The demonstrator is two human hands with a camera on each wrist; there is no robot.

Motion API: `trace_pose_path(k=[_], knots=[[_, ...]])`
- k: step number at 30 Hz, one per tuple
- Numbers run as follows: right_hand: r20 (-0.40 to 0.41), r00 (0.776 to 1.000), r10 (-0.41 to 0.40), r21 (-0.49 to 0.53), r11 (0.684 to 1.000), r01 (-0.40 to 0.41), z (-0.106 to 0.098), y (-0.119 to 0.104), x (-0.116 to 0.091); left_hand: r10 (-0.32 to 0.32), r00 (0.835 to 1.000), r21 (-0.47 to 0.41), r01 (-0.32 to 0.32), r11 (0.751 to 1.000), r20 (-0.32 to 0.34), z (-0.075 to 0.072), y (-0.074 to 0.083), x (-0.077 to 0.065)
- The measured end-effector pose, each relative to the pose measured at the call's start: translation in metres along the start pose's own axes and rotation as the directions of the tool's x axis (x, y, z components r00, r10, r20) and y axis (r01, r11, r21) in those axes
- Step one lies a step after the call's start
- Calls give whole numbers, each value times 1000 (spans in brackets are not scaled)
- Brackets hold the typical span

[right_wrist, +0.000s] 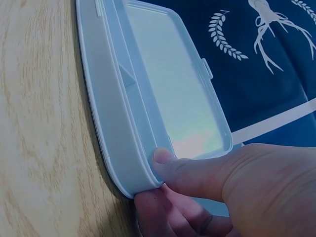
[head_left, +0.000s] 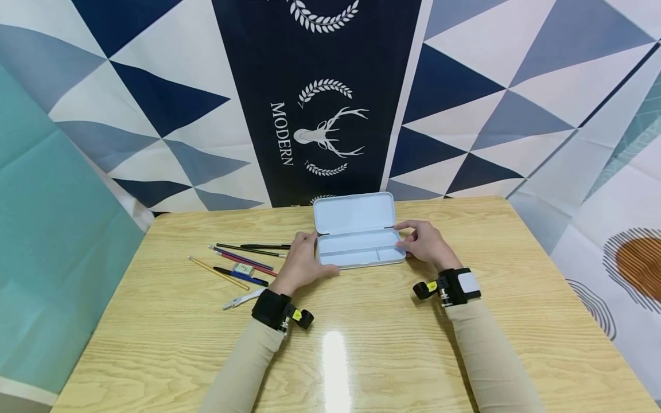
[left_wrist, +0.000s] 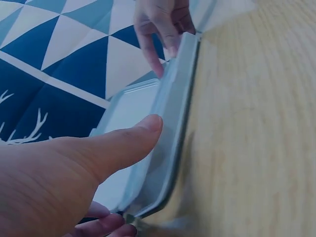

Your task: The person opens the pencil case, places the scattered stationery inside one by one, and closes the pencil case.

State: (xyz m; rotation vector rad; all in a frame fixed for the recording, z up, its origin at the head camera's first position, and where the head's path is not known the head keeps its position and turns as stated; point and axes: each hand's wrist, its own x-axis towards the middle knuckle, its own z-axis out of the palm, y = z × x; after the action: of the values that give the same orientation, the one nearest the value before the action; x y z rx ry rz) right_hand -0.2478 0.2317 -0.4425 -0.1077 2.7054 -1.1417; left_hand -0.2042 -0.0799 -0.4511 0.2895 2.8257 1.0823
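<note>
A light-blue pencil case (head_left: 354, 213) lies on the table with its lid raised toward the back, and I see nothing inside its compartments. At its left end is my left hand (head_left: 300, 265). The thumb reaches along the front wall while the fingers bend at the rear left corner, partly hidden in the left wrist view. My right hand (head_left: 426, 245) pinches the right end. In the right wrist view its thumb (right_wrist: 185, 170) presses inside the rim and the other fingers sit against the outer wall.
Left of the case lie several pencils (head_left: 219, 272) and pens, including a blue pen (head_left: 248, 278). Among them are a small eraser (head_left: 244, 268) and a white-grey compass-like tool (head_left: 242, 299), partly behind the left wrist. A patterned cloth (head_left: 330, 69) hangs behind the wooden table (head_left: 382, 344).
</note>
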Motion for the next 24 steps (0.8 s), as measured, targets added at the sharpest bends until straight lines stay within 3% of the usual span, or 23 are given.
trace_pose_path(k=[6,12,16,19,24], knots=[[4,1000,6,7,1000,-6,0,1,0,14,999,27,-13,1000,-46,-15,5,-1],[4,1000,9,10,1000,-9,0,0,0,107,986,41,-103,994,-129,-22,7,0],[12,1000,-1,18,1000,1,-1,0,0,202,959,90,-187,978,-199,-25,0,2],[19,1000,-3,27,1000,3,-1,1,0,236,944,98,-219,971,-231,-29,-7,3],[20,1000,3,38,999,-4,-1,2,0,217,944,90,-201,976,-250,-43,-19,1]])
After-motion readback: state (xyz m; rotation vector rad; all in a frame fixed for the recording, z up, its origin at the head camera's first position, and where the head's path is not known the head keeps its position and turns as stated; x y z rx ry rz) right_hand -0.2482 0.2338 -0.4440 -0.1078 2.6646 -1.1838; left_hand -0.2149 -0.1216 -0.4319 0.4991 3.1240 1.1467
